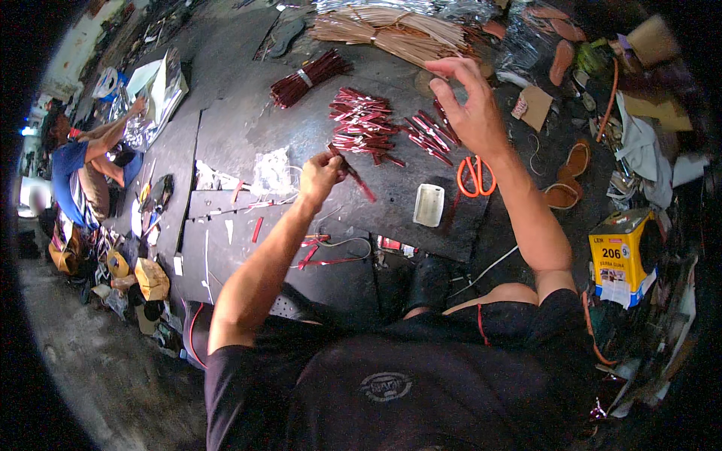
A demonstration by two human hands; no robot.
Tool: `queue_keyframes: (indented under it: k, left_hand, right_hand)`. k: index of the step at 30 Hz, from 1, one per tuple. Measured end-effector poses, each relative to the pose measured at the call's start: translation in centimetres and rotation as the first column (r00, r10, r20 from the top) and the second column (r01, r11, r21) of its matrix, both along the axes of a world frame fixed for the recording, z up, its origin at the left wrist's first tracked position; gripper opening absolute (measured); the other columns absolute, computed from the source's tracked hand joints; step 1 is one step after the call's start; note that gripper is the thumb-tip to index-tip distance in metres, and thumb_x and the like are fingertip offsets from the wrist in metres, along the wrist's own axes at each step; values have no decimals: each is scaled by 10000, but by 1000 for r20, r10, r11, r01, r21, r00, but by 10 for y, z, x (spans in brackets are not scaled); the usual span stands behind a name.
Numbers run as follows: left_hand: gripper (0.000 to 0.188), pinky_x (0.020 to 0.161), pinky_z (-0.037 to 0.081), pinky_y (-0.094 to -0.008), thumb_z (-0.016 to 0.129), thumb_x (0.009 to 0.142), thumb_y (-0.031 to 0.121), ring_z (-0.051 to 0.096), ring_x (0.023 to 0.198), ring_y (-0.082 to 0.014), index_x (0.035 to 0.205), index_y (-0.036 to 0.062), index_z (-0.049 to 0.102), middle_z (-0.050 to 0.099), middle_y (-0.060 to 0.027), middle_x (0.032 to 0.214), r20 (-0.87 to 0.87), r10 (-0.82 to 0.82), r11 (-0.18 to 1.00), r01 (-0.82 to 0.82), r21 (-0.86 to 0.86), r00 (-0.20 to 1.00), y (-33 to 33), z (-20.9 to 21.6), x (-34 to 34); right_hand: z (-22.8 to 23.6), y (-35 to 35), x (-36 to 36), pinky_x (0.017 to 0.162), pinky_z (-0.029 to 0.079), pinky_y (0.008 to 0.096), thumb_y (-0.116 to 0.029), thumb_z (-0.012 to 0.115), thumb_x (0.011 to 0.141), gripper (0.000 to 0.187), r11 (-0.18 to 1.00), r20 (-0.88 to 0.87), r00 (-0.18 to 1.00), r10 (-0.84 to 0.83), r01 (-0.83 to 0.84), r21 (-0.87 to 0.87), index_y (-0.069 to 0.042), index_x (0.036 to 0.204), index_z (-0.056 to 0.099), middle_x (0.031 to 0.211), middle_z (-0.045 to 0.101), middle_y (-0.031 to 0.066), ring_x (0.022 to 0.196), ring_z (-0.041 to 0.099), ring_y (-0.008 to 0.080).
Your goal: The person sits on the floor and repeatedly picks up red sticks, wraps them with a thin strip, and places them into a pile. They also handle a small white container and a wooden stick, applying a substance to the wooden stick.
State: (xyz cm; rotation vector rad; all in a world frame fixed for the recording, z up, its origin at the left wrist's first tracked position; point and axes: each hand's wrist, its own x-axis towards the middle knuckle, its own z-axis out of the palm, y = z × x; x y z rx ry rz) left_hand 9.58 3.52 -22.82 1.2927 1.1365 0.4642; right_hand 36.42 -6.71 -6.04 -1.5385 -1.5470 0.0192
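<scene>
My left hand [320, 182] is closed around a dark red strip [361, 184], which slants down to the right past the fingers. Raised over the right side of the work area, my right hand [474, 109] has its thumb and fingers curved and apart, with nothing visible between them. Ahead of the left hand lies a heap of short red strips with shiny bits [361, 124]. A smaller group of red strips [429, 139] lies beside it, close to the right hand. Orange-handled scissors [475, 177] rest below my right wrist. Left of them sits a small white tray [429, 205].
A tied bundle of dark red strips [310, 79] and a large tan bundle [391, 36] lie farther back. A clear plastic bag [272, 173] and scraps are at left. Sandals [570, 180] and a yellow can [623, 255] stand at right. Another person [86, 169] sits far left.
</scene>
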Motion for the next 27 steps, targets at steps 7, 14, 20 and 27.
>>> queue_keyframes:
  k: [7,14,20,27]
  left_hand:
    - [142,549,476,-265,648,873,132,523,546,-104,779,25,635,590,-14,663,348,181,947,-67,-315,920,-12,-114,107]
    - [255,689,546,-295,687,841,213,695,715,-169,990,10,725,727,-91,794,-88,14,998,-9,56,996,-51,-110,160]
    - [303,815,547,-434,641,864,332,699,885,-357,1009,85,739,720,-186,925,-473,-292,802,482,352,831,-5,-70,81]
    - [480,819,540,-465,631,895,433,686,917,-374,1227,85,639,709,-196,988,-832,-396,444,874,198,389,38,103,-71]
  right_hand:
    - [-38,-19,43,933,463,379,-176,623,916,266,982,-134,982,-137,117,-146,-52,1152,630,1088,595,123,1036,602,258]
    - [-53,-30,48,927,469,374,-168,629,910,264,968,-131,980,-150,119,-220,-34,1138,629,1083,595,132,1029,605,266]
    - [-125,-14,12,841,515,404,-139,651,881,304,942,-195,981,6,-71,-327,-61,1170,597,1044,652,135,950,655,296]
    - [-222,40,-39,948,463,468,-95,661,842,502,849,31,965,262,-215,-483,-42,1313,497,1200,597,213,1124,572,366]
